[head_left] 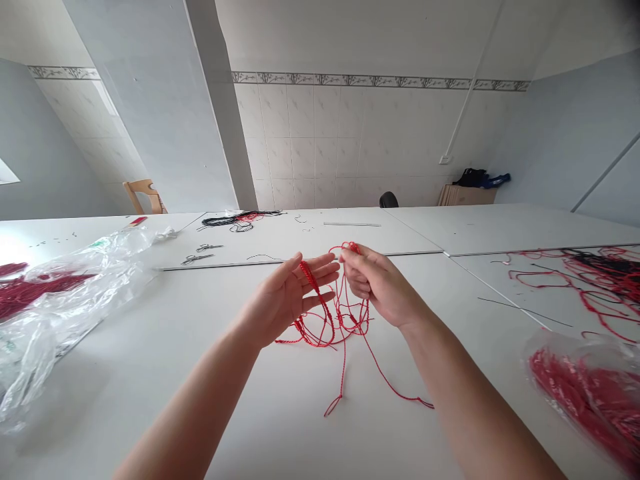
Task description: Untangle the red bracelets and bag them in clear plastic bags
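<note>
My left hand (293,287) is held palm up with its fingers spread. A braided red cord (311,277) lies across its fingers and hangs down in a loop. The fingers of my right hand (367,273) are closed around red cords, with small loops showing above the thumb. Beneath both hands, a loose tangle of red cords (354,321) rests on the white table (280,413). Two thin strands trail toward me, one ending in a small loop (333,405), the other in a knotted tip (420,400).
Clear plastic bags with red cord lie at the left (125,267) and the lower right (590,393). Two scissors (200,257), a black cord bundle (235,219) and a ruler (351,225) are farther back. Red and black cords (600,283) spread at the right.
</note>
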Tool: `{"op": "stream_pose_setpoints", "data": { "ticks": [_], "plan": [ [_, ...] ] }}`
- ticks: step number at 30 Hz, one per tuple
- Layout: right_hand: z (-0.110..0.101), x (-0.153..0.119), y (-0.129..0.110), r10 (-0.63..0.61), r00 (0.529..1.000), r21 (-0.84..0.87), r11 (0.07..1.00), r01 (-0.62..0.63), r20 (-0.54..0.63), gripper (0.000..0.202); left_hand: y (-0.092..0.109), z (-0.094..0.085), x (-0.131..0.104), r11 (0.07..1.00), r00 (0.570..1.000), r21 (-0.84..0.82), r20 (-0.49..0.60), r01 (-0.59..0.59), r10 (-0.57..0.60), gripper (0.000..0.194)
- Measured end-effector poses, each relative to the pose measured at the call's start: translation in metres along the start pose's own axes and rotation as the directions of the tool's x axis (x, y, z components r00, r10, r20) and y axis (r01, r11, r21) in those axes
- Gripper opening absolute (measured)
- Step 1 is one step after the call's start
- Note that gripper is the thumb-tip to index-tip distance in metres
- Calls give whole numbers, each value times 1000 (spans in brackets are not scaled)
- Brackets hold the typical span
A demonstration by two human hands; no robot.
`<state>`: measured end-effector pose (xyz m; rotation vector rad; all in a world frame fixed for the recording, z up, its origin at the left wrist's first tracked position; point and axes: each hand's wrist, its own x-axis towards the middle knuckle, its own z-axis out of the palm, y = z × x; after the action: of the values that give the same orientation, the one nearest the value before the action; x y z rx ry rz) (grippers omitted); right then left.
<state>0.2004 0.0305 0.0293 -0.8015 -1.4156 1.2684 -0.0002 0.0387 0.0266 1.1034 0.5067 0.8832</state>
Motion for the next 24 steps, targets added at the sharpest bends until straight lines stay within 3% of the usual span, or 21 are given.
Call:
{"op": "stream_pose_setpoints", "data": {
  "ticks": [3,6,15,20,24],
  "plan": [
    [3,-5,-1,47,993,-177,984,-27,106,28,-1,-1,0,1000,1000,7,19,-16,16,49],
    [6,-7,1,70,988,-265,964,-32,137,32,-1,-1,0,1000,1000,1,9,-11,11,49],
    [8,-6,-1,56,984,-331,943,4,171,29,-2,-2,1,1000,1000,17,12,-12,12,50],
    [6,-7,-2,107,980,-364,931,-39,169,27,-2,-1,-1,1000,1000,29,17,-1,1,52],
    [6,-8,-1,86,983,-324,946,-29,162,22,-1,0,0,1000,1000,19,18,-8,8,51]
  ]
}}
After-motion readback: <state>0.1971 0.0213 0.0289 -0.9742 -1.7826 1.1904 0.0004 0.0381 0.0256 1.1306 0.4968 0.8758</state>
